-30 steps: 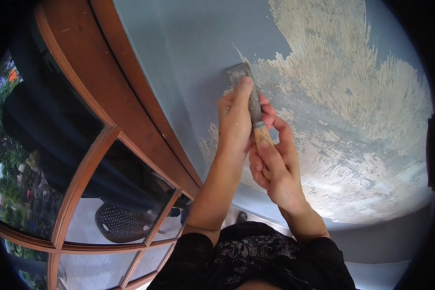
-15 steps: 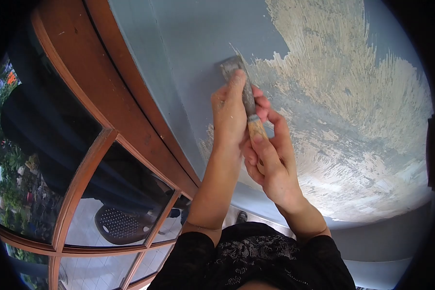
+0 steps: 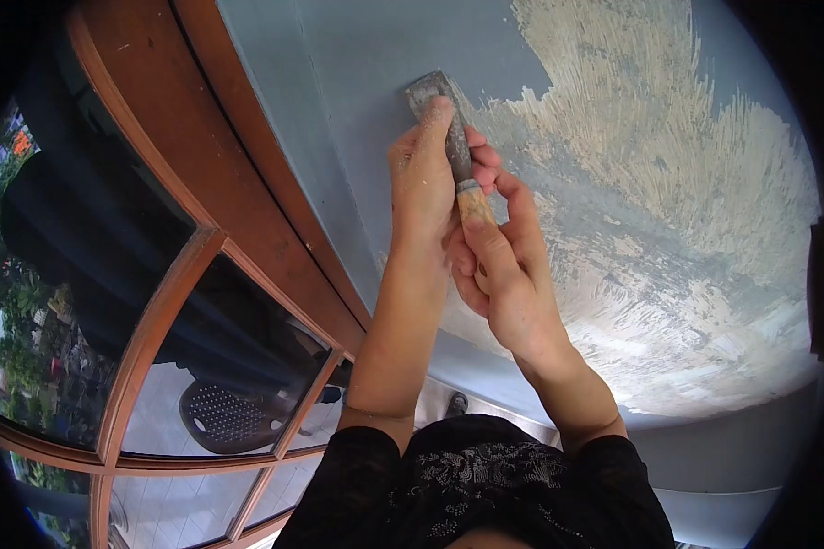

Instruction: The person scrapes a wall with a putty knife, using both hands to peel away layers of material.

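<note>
Scraper (image 3: 460,157) is held at blue wall (image 3: 357,91), right of wooden frame (image 3: 151,101): blade clasped by curled left hand (image 3: 423,169), handle by curled right hand (image 3: 511,265). Wall scraping judged in hand; steady, low-angled pressure seems called for.

The flat grey metal scraper blade (image 3: 459,148) looks matt and scuffed, its tan wooden handle (image 3: 472,201) worn; at frame right, the beige-streaked blue-grey wall (image 3: 627,174) is rough.

From here, the scraper (image 3: 459,151) slants, its smudged grey blade (image 3: 424,88) pointing away from a scuffed wooden handle (image 3: 473,203); the edge seemingly touches the blue-grey wall (image 3: 366,91), beside a rough, cream-streaked patch (image 3: 650,183).
</note>
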A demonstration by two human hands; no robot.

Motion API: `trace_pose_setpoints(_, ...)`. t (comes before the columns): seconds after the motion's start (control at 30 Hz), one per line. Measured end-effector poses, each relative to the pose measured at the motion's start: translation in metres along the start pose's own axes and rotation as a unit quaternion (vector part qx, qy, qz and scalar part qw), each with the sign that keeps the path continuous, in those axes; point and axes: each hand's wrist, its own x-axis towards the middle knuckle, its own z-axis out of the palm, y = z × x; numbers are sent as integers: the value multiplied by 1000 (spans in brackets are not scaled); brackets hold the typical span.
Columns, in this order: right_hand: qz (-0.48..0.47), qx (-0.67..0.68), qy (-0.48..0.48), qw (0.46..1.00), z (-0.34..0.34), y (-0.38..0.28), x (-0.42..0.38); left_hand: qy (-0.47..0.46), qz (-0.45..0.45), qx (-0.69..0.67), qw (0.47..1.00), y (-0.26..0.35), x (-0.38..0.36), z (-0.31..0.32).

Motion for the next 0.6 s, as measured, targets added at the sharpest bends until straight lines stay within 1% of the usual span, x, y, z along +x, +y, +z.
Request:
trace_pose_setpoints(0.03, 1, -4, -14, 1000, 0, -1, 1, -6, 10, -13, 1000, 1, 1, -1)
trace_pose_setpoints(0.13, 21, 4, 20, 1000, -4, 1, -15, 2, -22, 17, 1000, -12, -12, -3)
trace_pose_setpoints(0.17, 25, 2, 32, 999, -6, 3, -21, -9, -28, 6, 1000, -19, -13, -4)
trace_pose_setpoints(0.2, 25, 12, 17, 999, -10, 5, -24, -19, -33, -4, 999, -24, -14, -5)
trace_pose_setpoints(0.23, 23, 3, 24, 999, -10, 3, -21, -28, -38, -14, 999, -26, -13, -5)
trace_pose_setpoints(0.27, 25, -3, 32, 999, -6, 0, -18, -23, -23, 18, 999, -23, -11, -6)
trace_pose_setpoints(0.3, 32, -8, 39, 999, -3, -3, -14, -18, -23, 7, 1000, -15, -8, -2)
trace_pose_setpoints(0.37, 25, 14, 17, 999, 3, -5, -4, -5, -13, -15, 1000, 3, -2, 1)
trace_pose_setpoints(0.4, 25, 11, 13, 1000, 0, -5, -5, -22, -4, -19, 1000, -2, -1, -1)
trace_pose_setpoints(0.5, 23, -40, 12, 999, -14, 2, -17, -91, -40, -35, 994, -24, -5, -12)
trace_pose_setpoints(0.57, 18, -60, 28, 998, -20, 9, -24, -114, -64, -46, 990, -35, -5, -18)
trace_pose_setpoints(0.6, 20, -65, 18, 998, -24, 10, -24, -123, -70, -46, 989, -36, -6, -19)
